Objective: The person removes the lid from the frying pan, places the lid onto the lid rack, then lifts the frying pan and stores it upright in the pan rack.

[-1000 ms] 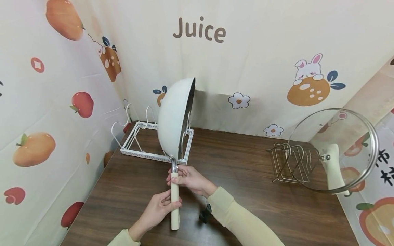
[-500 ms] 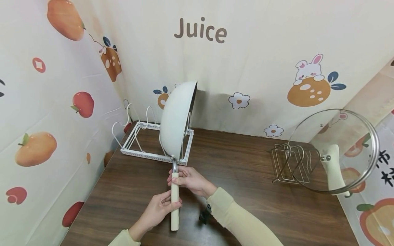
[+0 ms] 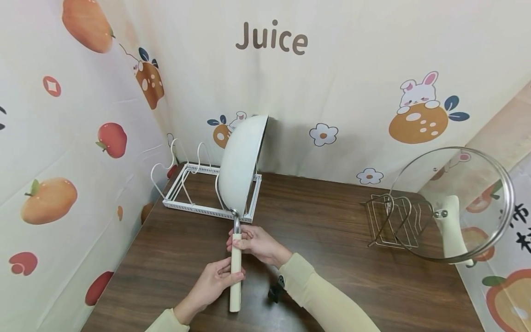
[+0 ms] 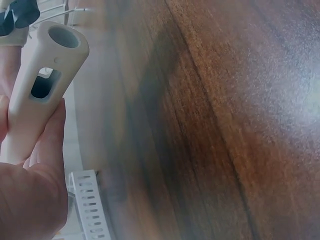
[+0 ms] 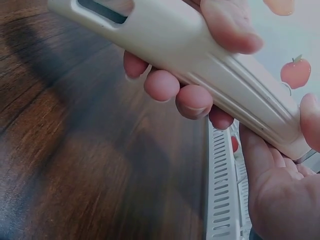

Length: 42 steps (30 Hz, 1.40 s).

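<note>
Spanning the foreground, a dark wooden table (image 3: 332, 258) stands in a corner hung with a cream fruit-print cloth (image 3: 352, 69) lettered "Juice"; at the right a wire rack (image 3: 387, 221) carries a tilted glass lid (image 3: 456, 203); at the back left a white rack (image 3: 207, 193) receives the white pan (image 3: 240, 166), held on edge within its wires; left hand (image 3: 215, 283) wraps the cream handle (image 3: 235, 272) low down, right hand (image 3: 255, 242) wraps it near the metal neck; compared with a second ago, the pan sits lower and deeper in the rack, both grips unchanged.
</note>
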Each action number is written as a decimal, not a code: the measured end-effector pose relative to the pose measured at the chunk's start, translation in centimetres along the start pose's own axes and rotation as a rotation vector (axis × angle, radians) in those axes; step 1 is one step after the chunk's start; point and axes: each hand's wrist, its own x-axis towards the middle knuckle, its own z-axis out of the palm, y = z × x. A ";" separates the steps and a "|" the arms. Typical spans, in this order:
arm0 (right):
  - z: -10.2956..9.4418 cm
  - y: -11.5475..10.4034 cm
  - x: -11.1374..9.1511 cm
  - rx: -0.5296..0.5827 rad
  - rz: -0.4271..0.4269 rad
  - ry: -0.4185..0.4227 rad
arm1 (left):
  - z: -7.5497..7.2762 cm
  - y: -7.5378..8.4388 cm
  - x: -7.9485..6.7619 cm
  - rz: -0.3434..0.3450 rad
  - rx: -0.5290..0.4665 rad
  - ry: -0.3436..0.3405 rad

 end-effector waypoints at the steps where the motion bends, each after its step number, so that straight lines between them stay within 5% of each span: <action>1: 0.0 0.1 0.0 0.003 0.004 0.004 | 0.0 -0.1 0.0 -0.001 -0.002 -0.002; 15: -0.4 1.2 0.0 -0.029 0.025 0.029 | 0.3 -1.1 0.4 -0.037 -0.026 -0.010; 23: -0.6 0.8 -0.3 -0.102 0.039 0.059 | 0.6 0.2 0.5 -0.011 0.165 0.032; 34: -2.1 -1.3 -1.1 -0.240 0.059 0.151 | -0.5 5.2 0.4 -0.014 0.431 0.298; 42: -4.2 -2.9 -3.4 -0.369 0.082 0.184 | -1.2 8.5 0.6 0.072 0.617 0.323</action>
